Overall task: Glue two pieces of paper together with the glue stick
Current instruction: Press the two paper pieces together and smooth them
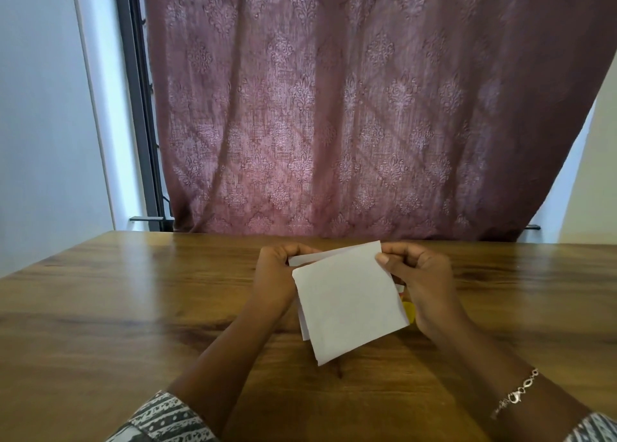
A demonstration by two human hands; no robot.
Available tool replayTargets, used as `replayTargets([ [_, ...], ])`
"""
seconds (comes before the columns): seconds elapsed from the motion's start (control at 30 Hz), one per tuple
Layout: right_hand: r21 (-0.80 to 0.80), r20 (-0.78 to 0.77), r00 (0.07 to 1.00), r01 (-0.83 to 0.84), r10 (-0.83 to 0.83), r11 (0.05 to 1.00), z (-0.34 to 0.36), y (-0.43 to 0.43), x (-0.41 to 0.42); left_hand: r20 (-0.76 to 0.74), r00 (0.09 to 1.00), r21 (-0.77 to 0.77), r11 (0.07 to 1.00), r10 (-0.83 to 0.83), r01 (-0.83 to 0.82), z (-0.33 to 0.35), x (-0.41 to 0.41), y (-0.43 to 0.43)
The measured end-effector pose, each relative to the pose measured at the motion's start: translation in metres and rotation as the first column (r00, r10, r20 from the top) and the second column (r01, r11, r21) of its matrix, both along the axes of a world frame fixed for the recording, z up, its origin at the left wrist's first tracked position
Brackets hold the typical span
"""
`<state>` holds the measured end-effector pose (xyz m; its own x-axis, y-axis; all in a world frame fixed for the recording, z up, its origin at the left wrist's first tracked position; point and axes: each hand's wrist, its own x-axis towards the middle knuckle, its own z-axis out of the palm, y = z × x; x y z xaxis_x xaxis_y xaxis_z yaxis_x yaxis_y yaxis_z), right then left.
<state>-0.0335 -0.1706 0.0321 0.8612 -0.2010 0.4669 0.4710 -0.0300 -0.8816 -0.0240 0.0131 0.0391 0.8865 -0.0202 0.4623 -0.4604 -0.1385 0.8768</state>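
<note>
My left hand (277,274) pinches the white papers (347,304) at 10 o'clock, my right hand (420,281) pinches them at 2 o'clock, over the table (133,308).

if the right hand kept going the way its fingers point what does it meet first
The right hand pinches the white paper at its top right corner; its fingers point leftward, so next probably the left hand, though depth is unclear.
</note>
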Motion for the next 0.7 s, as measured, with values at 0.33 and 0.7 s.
replayTargets([
  [0.33,0.035,-0.065,0.996,0.058,-0.056,0.998,0.0001,-0.0002,0.0017,0.002,0.999,-0.037,0.999,-0.032,0.032,0.0005,0.0019,-0.0016],
  [0.7,0.175,-0.114,0.987,0.132,-0.113,0.976,0.0058,-0.0059,0.0020,-0.024,0.997,-0.288,0.955,-0.076,0.066,-0.0010,0.0058,0.0000],
])
